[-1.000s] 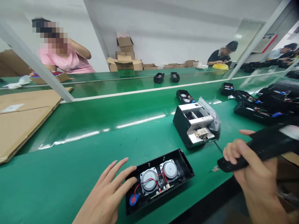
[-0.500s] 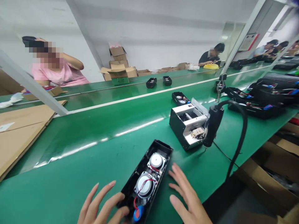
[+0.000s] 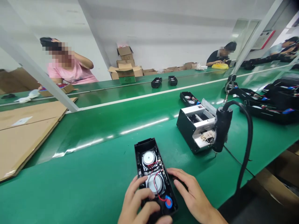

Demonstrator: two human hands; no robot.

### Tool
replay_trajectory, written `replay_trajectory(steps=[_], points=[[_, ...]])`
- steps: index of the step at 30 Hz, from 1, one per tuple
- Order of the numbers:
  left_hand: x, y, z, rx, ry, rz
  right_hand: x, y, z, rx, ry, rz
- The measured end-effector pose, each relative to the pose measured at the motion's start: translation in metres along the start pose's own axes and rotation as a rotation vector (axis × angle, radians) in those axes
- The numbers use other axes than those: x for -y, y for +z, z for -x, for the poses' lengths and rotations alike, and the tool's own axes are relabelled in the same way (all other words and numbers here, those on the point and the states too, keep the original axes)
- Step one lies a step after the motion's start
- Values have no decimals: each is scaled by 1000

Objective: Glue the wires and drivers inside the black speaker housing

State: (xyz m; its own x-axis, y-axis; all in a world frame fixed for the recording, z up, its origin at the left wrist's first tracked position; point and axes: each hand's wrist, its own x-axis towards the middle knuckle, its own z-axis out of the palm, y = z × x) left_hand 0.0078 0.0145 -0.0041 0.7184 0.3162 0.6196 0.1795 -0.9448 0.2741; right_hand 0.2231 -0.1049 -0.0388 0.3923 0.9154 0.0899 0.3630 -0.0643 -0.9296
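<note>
A black speaker housing (image 3: 145,145) lies open on the green bench, holding two round silver speakers, red and black wires and a blue-and-red part (image 3: 168,202) near its lower end. My left hand (image 3: 141,202) rests over the housing's lower left side, fingers spread and curved over the rim, near the lower speaker (image 3: 155,183). Beside the right wall is my right hand (image 3: 192,191), its fingers apart and the fingertips at the edge.
A metal-and-black machine (image 3: 195,127) stands right of centre, with a hanging black electric driver (image 3: 221,129) and its cable beside it. Cardboard (image 3: 32,130) lies left. More housings (image 3: 268,112) sit at right. Two people work across the bench.
The housing has turned from leaning right to leaning slightly left. My left hand has moved right and further over it, and my right hand has come against its side. The view has shifted slightly left.
</note>
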Motion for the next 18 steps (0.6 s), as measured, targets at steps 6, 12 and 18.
replay_trajectory(steps=[6,12,18], points=[[41,-22,-67,89,91,-72,-3,5,3,-31,-98,65],[49,12,-96,343,121,21,-1,6,3,-62,-123,131],[41,8,-88,212,69,-17,-7,9,8,-87,-121,144]])
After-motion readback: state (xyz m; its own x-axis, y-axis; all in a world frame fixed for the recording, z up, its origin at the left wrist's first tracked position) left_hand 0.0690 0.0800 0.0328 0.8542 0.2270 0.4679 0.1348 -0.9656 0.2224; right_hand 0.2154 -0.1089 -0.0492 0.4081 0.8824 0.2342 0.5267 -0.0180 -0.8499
